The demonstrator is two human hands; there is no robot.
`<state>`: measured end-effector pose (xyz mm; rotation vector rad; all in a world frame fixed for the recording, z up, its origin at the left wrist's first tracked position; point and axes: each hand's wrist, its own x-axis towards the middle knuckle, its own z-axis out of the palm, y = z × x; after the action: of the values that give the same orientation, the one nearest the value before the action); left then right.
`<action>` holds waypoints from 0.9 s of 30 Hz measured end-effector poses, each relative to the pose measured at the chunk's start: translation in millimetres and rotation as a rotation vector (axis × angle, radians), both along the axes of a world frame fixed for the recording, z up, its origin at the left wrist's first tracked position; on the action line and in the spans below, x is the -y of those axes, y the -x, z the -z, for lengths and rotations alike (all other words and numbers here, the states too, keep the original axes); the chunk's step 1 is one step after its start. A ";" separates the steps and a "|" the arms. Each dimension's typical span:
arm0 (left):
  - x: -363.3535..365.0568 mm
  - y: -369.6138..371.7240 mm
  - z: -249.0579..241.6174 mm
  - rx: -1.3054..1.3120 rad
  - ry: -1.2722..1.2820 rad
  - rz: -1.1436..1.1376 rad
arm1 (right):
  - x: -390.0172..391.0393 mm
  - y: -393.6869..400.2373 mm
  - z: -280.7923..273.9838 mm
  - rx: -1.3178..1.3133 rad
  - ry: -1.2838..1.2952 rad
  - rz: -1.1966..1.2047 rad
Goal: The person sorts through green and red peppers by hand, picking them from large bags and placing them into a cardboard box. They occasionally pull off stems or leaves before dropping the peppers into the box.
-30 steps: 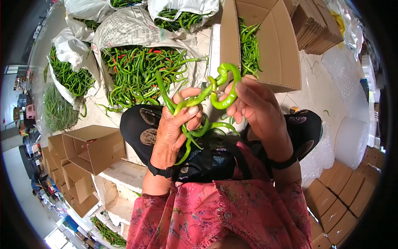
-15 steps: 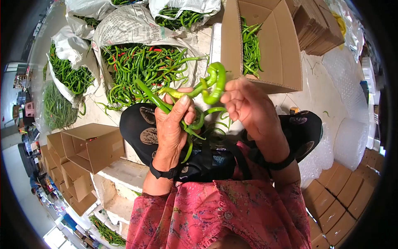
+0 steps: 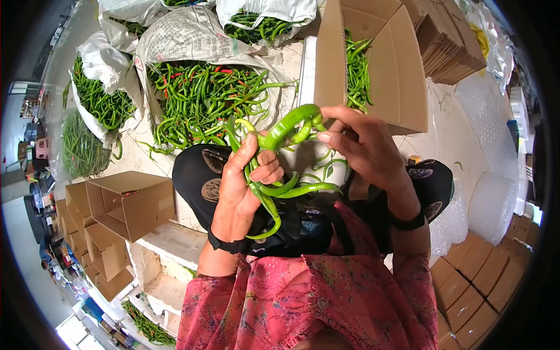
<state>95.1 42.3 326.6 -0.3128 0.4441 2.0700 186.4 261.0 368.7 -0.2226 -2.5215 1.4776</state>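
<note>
My left hand is closed around a small bunch of long green chili peppers, whose ends hang out below and to the right of the fist. A thick, curled green chili pepper arches from the top of that fist toward my right hand. With thumb and forefinger, my right hand pinches the far end of this curled pepper. Behind my hands, a large woven sack lies spread open, full of green chili peppers with a few red ones among them.
An open cardboard box with green peppers inside stands at the upper right, beside flattened cartons. More pepper sacks are at the upper left. Empty cartons and a foam box sit left; bubble wrap lies right.
My right hand has come onto the curled pepper from just beside it. The curled pepper has tilted lower, and the bunch in my left hand has shifted and fanned out to the right.
</note>
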 end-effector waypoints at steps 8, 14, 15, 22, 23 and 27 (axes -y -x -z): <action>-5.3 -7.9 -8.2 0.021 0.017 -0.011 | -1.6 11.9 -10.9 0.392 0.714 0.082; -5.6 -6.3 -3.0 0.055 0.012 -0.040 | 2.4 11.6 7.5 0.389 0.817 0.100; -4.8 -6.5 -1.6 0.056 0.012 -0.042 | 1.3 11.2 11.6 0.383 0.821 0.089; -8.6 -14.9 -4.3 -0.113 0.134 0.063 | -0.3 15.9 13.1 0.306 1.099 0.223; -8.2 -17.1 -5.6 -0.148 0.155 0.084 | -0.3 15.4 11.8 0.271 1.043 0.233; -0.1 -22.1 -3.3 -0.268 0.166 0.139 | 1.7 11.8 13.5 0.185 1.018 0.247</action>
<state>117.2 42.4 329.9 -0.0979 0.7807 1.9485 174.6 259.3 355.2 -0.8012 -1.5177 2.5420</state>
